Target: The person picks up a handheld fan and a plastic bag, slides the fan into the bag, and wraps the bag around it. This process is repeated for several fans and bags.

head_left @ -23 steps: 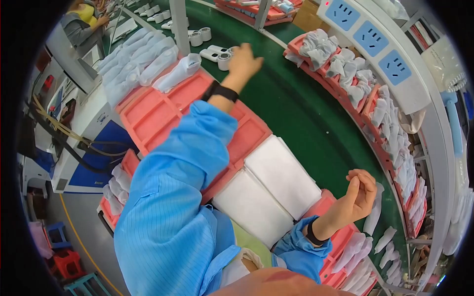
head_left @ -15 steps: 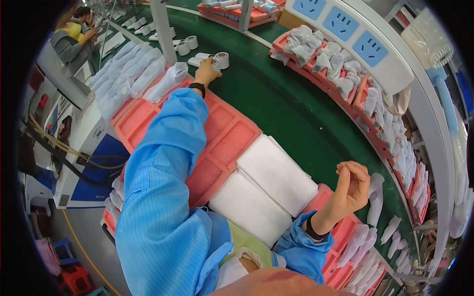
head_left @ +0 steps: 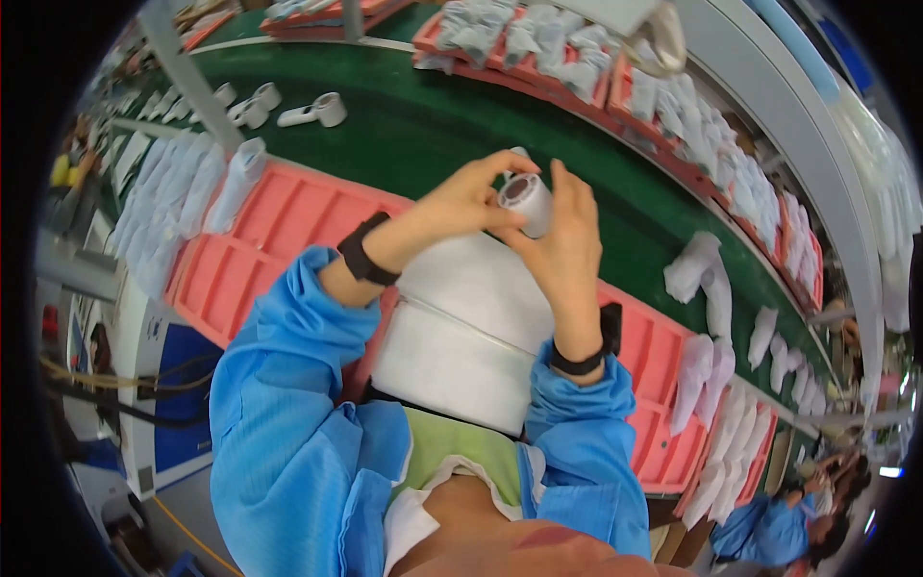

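Above the stacks of white sheets, both of my hands hold a white hair dryer (head_left: 535,206), its round open end tilted toward me. My left hand (head_left: 469,199) pinches it at the round end, with fingers curled over the top. My right hand (head_left: 569,226) closes on its other side, thumb below and fingers raised along the barrel. Its handle is mostly hidden by the hands. Below lie a far stack of white sheets (head_left: 476,288) and a near stack (head_left: 447,361).
Pink compartment trays (head_left: 308,207) flank the stacks, the left one carrying wrapped dryers (head_left: 173,183). An unwrapped hair dryer (head_left: 322,111) lies on the green belt (head_left: 385,125). Pink trays with bagged pieces (head_left: 567,48) line the far side. A grey post (head_left: 192,77) stands left.
My left hand has come back from the far left of the belt with a hair dryer. The right hand has moved to meet it and now grips it too. The view has turned.
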`<state>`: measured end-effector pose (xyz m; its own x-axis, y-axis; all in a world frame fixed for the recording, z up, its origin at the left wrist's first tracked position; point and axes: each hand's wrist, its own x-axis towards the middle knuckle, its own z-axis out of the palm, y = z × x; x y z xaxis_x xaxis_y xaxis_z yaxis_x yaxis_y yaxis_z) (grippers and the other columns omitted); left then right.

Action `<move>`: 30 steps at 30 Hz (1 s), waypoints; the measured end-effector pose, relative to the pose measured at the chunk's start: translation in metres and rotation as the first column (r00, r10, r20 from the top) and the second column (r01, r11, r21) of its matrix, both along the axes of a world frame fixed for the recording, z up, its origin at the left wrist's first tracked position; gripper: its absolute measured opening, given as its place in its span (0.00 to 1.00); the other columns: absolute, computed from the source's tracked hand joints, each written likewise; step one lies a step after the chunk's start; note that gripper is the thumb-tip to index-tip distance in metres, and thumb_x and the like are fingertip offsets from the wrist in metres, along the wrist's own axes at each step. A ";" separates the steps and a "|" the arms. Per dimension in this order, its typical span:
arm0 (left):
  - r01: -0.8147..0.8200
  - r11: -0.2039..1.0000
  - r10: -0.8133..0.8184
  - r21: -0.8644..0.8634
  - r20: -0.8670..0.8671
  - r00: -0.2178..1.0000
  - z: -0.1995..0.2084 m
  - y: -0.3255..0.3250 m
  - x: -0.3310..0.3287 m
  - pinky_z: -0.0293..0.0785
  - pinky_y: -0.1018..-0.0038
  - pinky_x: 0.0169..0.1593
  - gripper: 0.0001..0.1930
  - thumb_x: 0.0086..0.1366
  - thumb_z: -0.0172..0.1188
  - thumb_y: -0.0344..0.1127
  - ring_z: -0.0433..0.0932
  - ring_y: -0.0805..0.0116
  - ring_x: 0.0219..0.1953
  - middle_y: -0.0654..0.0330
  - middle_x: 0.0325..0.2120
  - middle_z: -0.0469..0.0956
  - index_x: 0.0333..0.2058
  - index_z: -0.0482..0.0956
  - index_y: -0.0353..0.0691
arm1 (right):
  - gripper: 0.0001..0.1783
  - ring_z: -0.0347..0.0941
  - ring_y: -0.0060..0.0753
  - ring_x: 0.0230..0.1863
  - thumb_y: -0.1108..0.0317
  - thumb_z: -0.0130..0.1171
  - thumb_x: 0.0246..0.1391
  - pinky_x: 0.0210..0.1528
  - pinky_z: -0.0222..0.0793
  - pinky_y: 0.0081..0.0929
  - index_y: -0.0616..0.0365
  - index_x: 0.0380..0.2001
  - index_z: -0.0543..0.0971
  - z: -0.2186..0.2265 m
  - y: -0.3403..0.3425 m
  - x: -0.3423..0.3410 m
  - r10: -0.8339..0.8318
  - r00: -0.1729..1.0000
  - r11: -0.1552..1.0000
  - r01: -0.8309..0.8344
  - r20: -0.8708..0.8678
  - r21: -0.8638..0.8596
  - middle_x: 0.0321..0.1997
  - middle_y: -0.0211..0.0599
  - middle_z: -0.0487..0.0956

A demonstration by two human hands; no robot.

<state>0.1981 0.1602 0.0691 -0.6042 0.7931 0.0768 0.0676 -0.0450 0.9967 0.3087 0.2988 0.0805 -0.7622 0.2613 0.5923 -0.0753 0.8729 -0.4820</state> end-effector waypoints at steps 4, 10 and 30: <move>-0.120 0.970 0.191 0.211 -0.358 0.914 0.001 0.035 0.042 0.71 0.79 0.30 0.30 0.51 0.70 0.31 0.74 0.74 0.27 0.58 0.46 0.72 0.53 0.71 0.43 | 0.36 0.77 0.40 0.41 0.69 0.72 0.34 0.42 0.74 0.33 0.62 0.51 0.73 0.000 0.030 -0.001 -0.089 0.995 0.996 0.088 0.049 0.031 0.48 0.43 0.76; -0.249 0.966 0.154 -0.070 -0.621 0.769 -0.027 0.050 0.091 0.74 0.67 0.31 0.19 0.51 0.69 0.35 0.78 0.60 0.28 0.56 0.38 0.76 0.41 0.74 0.42 | 0.32 0.77 0.33 0.39 0.71 0.71 0.33 0.44 0.72 0.28 0.62 0.47 0.74 0.015 0.070 0.017 -0.099 0.983 0.979 0.068 -0.155 -0.191 0.37 0.40 0.79; 0.117 0.981 -0.135 0.155 0.112 0.984 -0.031 0.022 0.047 0.63 0.82 0.26 0.08 0.63 0.63 0.37 0.68 0.81 0.22 0.68 0.24 0.76 0.33 0.79 0.38 | 0.35 0.73 0.21 0.40 0.67 0.71 0.26 0.45 0.67 0.19 0.66 0.44 0.75 0.058 0.099 0.096 0.387 0.914 0.699 -0.376 -0.120 -0.608 0.38 0.33 0.77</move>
